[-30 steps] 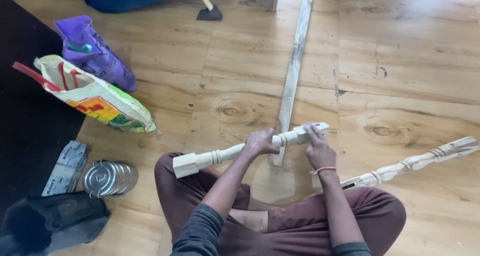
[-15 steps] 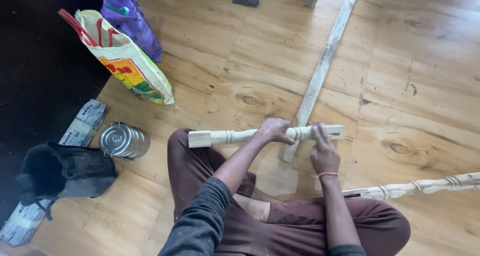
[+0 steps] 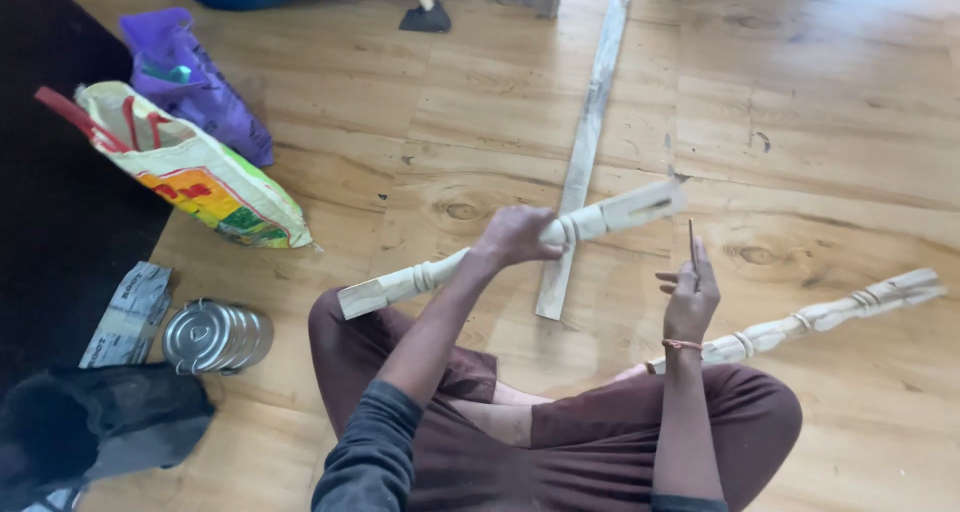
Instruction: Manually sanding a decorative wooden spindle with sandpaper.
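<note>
I sit cross-legged on a wooden floor. My left hand [image 3: 515, 237] grips the middle of a pale turned wooden spindle [image 3: 620, 212], held above my knees with its right end tilted up. My right hand [image 3: 688, 297] is off the spindle, a little below its right end, pinching a thin dark stick-like tool [image 3: 691, 250] upright between its fingers. A second turned spindle [image 3: 840, 312] lies on the floor by my right knee.
A long thin wooden slat [image 3: 585, 142] lies on the floor ahead. At left are a colourful woven bag [image 3: 200, 177], a purple bag [image 3: 190, 72], a metal tin stack [image 3: 215, 337], a dark bag [image 3: 100, 422] and a black mat [image 3: 50, 222].
My right hand has let go of the spindle and drawn back holding the thin tool. The left hand has tilted the spindle's right end upward. The camera view has shifted.
</note>
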